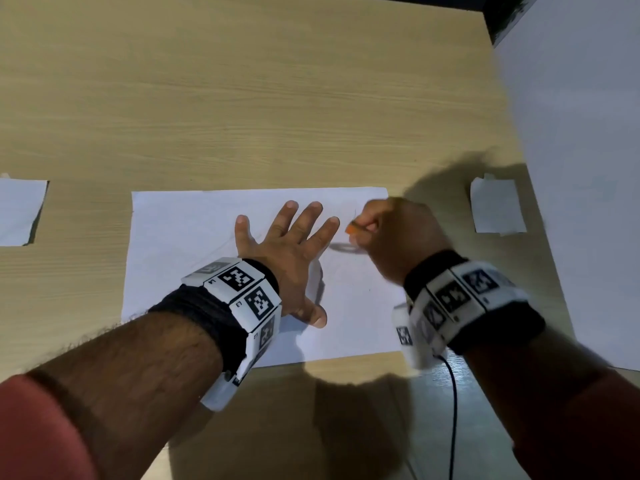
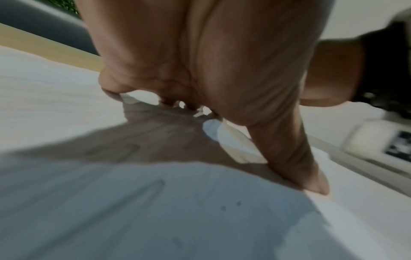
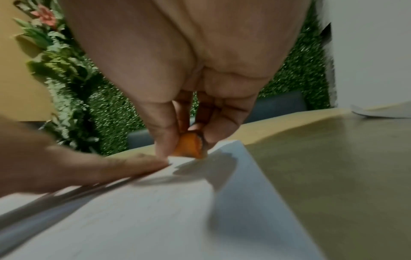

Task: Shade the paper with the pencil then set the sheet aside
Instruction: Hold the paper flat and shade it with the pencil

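Observation:
A white sheet of paper lies flat on the wooden table and carries faint grey pencil marks. My left hand presses on its middle with fingers spread and straight; the left wrist view shows the thumb flat on the paper. My right hand is blurred over the sheet's far right part and pinches a short orange pencil. In the right wrist view the pencil meets the paper near its far corner, held between thumb and fingers.
A small white paper lies to the right and another paper at the left table edge. A white wall panel stands along the right side. A black cable hangs from my right wrist. Green foliage lies beyond the table.

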A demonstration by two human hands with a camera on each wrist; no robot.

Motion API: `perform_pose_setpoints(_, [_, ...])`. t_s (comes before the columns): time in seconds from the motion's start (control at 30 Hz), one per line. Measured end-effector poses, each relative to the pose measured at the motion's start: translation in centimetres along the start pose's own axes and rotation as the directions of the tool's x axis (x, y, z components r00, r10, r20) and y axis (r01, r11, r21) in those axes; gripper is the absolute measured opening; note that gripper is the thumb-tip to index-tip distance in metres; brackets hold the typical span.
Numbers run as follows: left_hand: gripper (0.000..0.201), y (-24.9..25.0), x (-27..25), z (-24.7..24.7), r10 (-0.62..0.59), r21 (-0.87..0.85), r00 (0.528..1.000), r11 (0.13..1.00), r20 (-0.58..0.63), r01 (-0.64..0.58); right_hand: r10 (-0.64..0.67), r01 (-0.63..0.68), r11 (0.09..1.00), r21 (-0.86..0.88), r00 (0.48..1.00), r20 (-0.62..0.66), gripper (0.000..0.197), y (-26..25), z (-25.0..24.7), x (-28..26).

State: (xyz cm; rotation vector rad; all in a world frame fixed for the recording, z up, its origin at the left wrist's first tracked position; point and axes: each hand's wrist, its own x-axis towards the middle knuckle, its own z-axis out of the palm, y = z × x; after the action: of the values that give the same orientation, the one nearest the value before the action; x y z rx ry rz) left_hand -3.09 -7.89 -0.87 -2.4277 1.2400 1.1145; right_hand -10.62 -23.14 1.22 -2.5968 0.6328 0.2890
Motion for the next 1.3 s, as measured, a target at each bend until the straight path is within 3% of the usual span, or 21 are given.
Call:
perform_pose_setpoints(0.13, [0.132,0.1,0.0,-0.1,-0.003,0.006,1.0,1.0,0.005,0.003,-0.075,0.075,0.995,-0.062,0.997,0.016,0.009,-0.2,1.0,0.3])
perform_pose_setpoints(0.3, [0.131,0.0,0.0,-0.2,-0.004,0.001,1.0,1.0,0.025,0.004,-0.11,0.125,0.991,-0.042,0.959,0.26,0.01,0.2,0.7,-4.4])
perform_pose_setpoints(0.5, [0.129,0.0,-0.2,-0.4,-0.006,0.02,1.0,1.0,0.018,0.006,-0.021,0.021,1.0,0.006,1.0,0.002,0.007,0.1,-0.2,2.0])
perform_pose_setpoints(0.63, [0.13,0.1,-0.1,-0.3,0.0,0.007,0.999,1.0,0.043,-0.001,-0.124,0.129,0.986,-0.106,0.991,0.052,0.005,0.5,0.9,-1.2])
perform_pose_setpoints(0.7, [0.13,-0.1,-0.1,-0.3,0.003,0.008,0.999,1.0,0.052,-0.004,-0.133,0.141,0.987,-0.083,0.986,0.098,0.005,0.9,0.7,-3.2])
perform_pose_setpoints(0.87, [0.127,-0.1,-0.5,-0.5,0.02,0.007,0.999,1.0,0.037,-0.021,0.014,-0.011,0.99,-0.14,1.0,0.019,0.01,2.0,-0.4,-1.3])
perform_pose_setpoints(0.97, [0.127,-0.1,-1.1,0.4,0.048,-0.014,0.999,0.999,-0.024,-0.048,0.092,-0.093,0.996,-0.004,0.993,-0.071,0.016,0.9,-0.1,-1.5])
perform_pose_setpoints(1.1, [0.132,-0.7,-2.6,1.9,-0.022,-0.049,0.995,0.999,-0.102,0.017,0.094,-0.114,0.98,0.163,0.988,0.124,0.016,-1.8,2.7,-4.0])
perform_pose_setpoints(1.17, [0.131,-1.5,-3.5,2.9,-0.094,-0.048,0.993,0.995,-0.064,0.092,0.146,-0.159,0.978,0.135,0.984,0.1,0.02,-1.4,3.2,-4.1])
perform_pose_setpoints(1.3, [0.131,-1.7,-4.2,4.0,-0.125,-0.08,0.992,0.989,-0.002,0.124,0.285,-0.281,0.957,0.078,0.958,-0.038,0.023,0.2,2.0,-3.9])
